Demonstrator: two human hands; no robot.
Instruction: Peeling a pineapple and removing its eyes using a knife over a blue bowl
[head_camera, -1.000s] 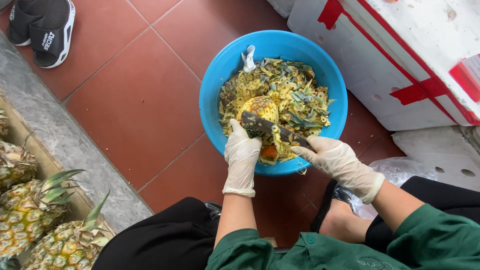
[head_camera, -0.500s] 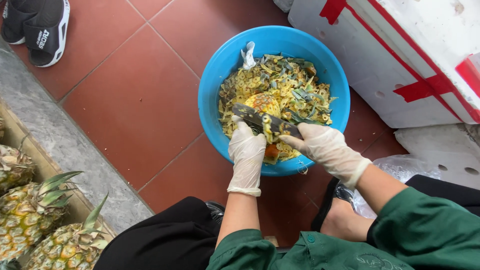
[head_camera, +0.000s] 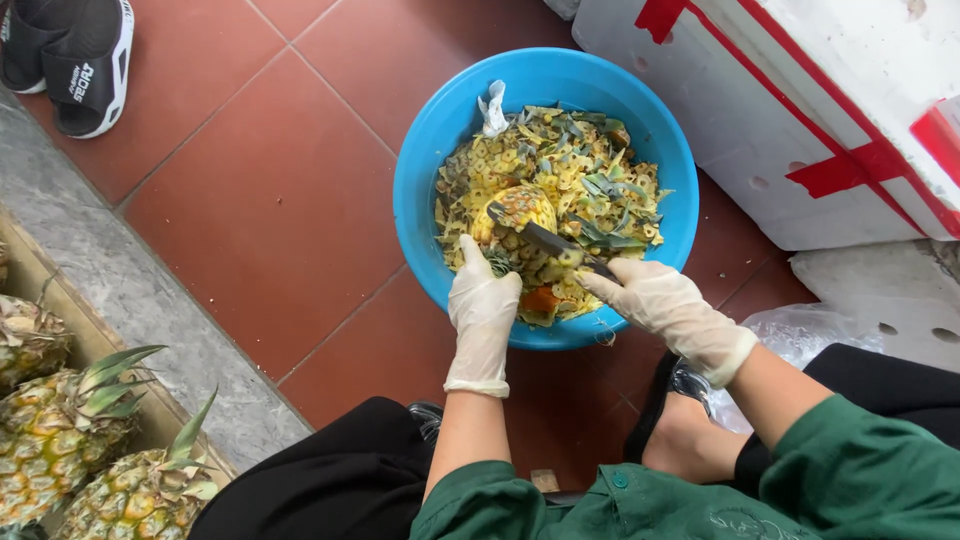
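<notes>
A blue plastic basin (head_camera: 430, 170) on the red tile floor is heaped with pineapple peelings (head_camera: 590, 180). My left hand (head_camera: 483, 305), in a pale glove, holds a partly peeled yellow pineapple (head_camera: 517, 209) over the basin. In my gloved right hand (head_camera: 660, 300) is a dark-bladed knife (head_camera: 545, 238), its blade lying across the fruit's near side. A small orange piece (head_camera: 541, 299) shows between my hands.
Whole pineapples (head_camera: 70, 430) with green crowns lie in a crate at lower left beside a grey stone kerb (head_camera: 130, 290). A white foam box with red tape (head_camera: 800, 100) stands at upper right. Black sandals (head_camera: 70, 50) sit at upper left. A clear plastic bag (head_camera: 800, 335) lies by my knee.
My hands and the pineapple have shifted a little; the knife blade has moved along the fruit. The view has drifted slightly.
</notes>
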